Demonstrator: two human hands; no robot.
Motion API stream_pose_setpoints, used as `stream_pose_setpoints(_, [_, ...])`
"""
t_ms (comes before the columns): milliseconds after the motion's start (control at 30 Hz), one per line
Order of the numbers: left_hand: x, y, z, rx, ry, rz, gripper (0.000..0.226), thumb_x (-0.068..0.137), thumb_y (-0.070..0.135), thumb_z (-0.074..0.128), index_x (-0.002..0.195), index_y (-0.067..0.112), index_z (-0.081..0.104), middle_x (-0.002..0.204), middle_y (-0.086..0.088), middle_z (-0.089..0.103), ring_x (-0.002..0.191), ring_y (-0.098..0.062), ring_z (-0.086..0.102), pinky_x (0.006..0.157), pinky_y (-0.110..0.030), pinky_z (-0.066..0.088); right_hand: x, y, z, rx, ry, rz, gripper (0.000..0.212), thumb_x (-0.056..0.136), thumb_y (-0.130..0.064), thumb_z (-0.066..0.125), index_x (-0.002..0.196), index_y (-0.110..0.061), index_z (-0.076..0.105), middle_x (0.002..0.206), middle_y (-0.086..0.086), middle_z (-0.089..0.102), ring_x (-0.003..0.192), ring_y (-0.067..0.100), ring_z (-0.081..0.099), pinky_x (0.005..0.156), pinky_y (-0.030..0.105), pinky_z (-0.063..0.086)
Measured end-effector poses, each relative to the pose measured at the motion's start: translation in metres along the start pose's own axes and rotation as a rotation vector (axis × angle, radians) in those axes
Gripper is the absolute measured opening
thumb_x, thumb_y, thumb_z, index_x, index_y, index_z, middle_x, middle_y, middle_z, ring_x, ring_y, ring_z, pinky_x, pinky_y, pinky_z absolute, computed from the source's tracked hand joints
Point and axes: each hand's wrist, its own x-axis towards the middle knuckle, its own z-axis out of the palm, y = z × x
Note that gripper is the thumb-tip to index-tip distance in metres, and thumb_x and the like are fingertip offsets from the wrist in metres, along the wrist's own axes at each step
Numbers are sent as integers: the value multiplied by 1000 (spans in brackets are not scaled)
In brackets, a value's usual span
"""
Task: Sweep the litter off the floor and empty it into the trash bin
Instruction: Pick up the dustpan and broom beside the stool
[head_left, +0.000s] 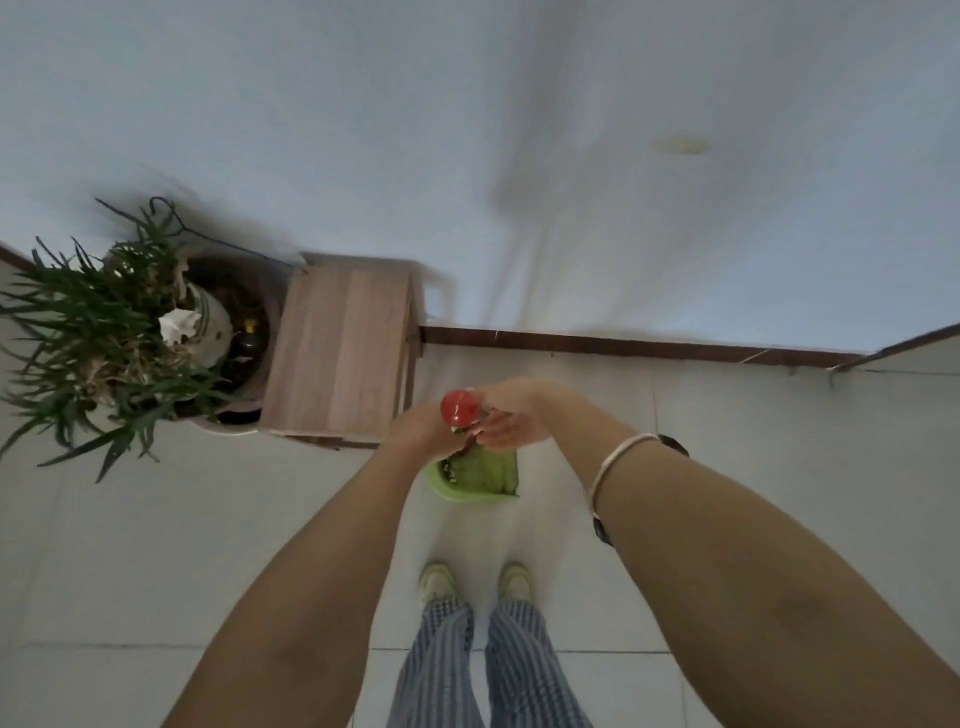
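Dustpan (480, 475) duty starts at the grip. The right hand (511, 421) curls its fingers onto the handle (469, 440) just under the red cap (460, 408), clamped on it. The left hand (423, 434) presses in from the other side, but its fingers are hidden behind its back, so I cannot tell whether that grip is closed. Two hands high on one upright handle probably serve to steady the pan and keep it level, so the dark specks inside do not spill. The green pan hangs straight below the hands, low over the floor (208, 545) and ahead of the shoes (439, 582). A wooden stool (340, 353) and a potted plant (104, 338) stand to the left, against the wall (467, 156). No trash bin is plainly in view, so emptying looks not yet done.
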Motion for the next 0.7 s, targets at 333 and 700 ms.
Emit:
stream_pose_setpoints(333, [9,-11,33,205,200,47,20,88,19,49,100,9,61,102,-11,68,95,-30,63,76,-33,48,21,21,10,234,-50,149,11,93,-6,47,90,4,50,75,10,50,60,15,51,55,13,50])
stream_pose_setpoints(700, [-2,-33,39,360,181,213,17,85,15,48,98,14,60,94,-10,68,89,-30,63,70,-31,46,12,116,-5,644,-10,124,25,94,1,33,72,-9,37,42,2,43,22,5,42,30,11,36])
